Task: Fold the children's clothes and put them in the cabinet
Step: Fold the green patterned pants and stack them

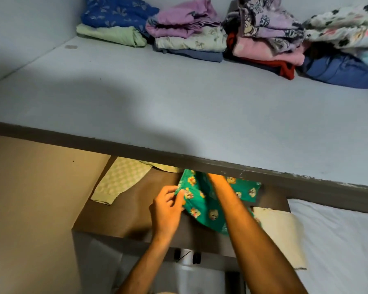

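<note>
While the left hand's curled fingers pinched the left edge of the green printed garment on the lower cabinet shelf, the right hand lay hidden beneath the upper shelf's front edge, its fingers impossible to judge.

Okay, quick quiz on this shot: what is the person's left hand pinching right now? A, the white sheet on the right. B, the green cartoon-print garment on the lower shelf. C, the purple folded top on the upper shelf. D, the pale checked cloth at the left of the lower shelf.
B: the left hand pinches the edge of the green cartoon-print garment on the lower shelf, apart from the pale checked cloth.
</note>
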